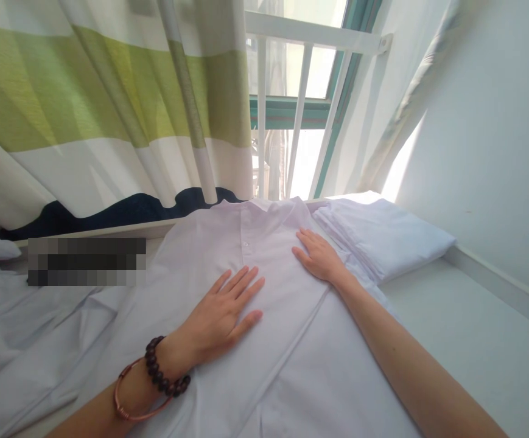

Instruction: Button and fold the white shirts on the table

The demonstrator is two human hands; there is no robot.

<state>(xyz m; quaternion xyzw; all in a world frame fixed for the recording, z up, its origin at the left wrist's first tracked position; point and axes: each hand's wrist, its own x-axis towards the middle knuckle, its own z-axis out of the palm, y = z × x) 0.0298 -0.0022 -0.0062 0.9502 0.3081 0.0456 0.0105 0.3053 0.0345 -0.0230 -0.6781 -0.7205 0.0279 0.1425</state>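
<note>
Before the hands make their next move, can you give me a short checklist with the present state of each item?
1. Left hand palm down on the white shirt, holding nothing: ok.
2. Right hand palm down on the same shirt, near its upper right side: ok.
3. Shirt front free of creases: not ok, a diagonal fold line runs down below the right hand.
4. Button on the shirt front fastened: cannot tell, too small.
5. Folded white cloth beyond the right hand, not held by either hand: ok.
6. Beaded bracelet clear of the fabric: cannot tell.
</note>
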